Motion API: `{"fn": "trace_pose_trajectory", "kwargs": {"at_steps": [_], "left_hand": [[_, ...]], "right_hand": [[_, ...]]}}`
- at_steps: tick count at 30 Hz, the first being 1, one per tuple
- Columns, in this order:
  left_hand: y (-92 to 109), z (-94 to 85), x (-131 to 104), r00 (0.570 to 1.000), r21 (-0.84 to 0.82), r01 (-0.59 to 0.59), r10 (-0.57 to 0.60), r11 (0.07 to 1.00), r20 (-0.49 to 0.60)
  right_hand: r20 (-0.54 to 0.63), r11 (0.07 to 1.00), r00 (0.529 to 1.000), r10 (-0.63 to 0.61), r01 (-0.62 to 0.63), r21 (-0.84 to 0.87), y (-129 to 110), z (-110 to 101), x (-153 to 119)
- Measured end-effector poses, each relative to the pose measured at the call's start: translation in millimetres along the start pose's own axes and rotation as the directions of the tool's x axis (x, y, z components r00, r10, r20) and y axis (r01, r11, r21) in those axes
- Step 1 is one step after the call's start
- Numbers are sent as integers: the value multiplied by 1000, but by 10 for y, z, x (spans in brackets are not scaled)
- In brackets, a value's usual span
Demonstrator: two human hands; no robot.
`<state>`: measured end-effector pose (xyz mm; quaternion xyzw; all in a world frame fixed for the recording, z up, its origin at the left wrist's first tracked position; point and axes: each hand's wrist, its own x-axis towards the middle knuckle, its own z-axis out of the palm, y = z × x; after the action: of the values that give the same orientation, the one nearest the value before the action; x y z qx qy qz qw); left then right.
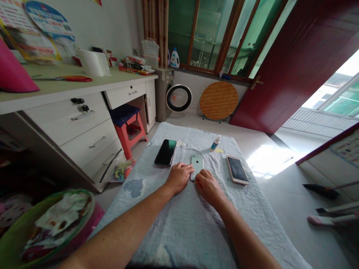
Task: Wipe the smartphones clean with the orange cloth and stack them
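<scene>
A small silver phone lying face down with its pale back up [197, 164] sits near the middle of a pale blue towel spread over a low table [179, 224]. Both hands meet at its near end: the left hand [179, 176] has its fingers together, curled against the phone's left corner, and the right hand [208, 184] has its fingers bent and close together at the bottom edge. Neither lifts it; the phone lies flat on the towel, so the handling looks barely begun. Left of the silver phone lies a black glossy phone, screen up [165, 152]; to its right, a gold-edged phone with a dark screen [237, 170]. Beyond it, a small white spray bottle with a blue cap [215, 143] lies beside a yellow scrap [219, 150].
</scene>
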<state>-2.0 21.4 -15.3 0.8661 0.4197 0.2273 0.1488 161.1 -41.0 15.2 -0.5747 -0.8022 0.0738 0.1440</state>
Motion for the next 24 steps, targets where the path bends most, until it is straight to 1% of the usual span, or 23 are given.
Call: {"fn": "trace_pose_trajectory", "kwargs": {"at_steps": [3,7,11,17,24], "left_hand": [[0,-12,-1,1000,10,1,-1,1000,18],[18,-45,-21,1000,-9,-5,5,1000,5],[24,-60,-36,1000,-13,-9,9,1000,0],[-8,-25,-10,1000,13,-10,10,1000,23],[-29,4,-17,999,12,-29,30,999,-14]], "right_hand": [[-39,999,998,-42,42,1,-57,61,40],[-97,995,990,-104,104,1,-124,152,94],[-117,992,985,-127,126,-20,-136,182,98],[-75,998,995,-58,55,-42,-77,71,17],[1,998,999,51,-51,-42,59,-91,-79]]}}
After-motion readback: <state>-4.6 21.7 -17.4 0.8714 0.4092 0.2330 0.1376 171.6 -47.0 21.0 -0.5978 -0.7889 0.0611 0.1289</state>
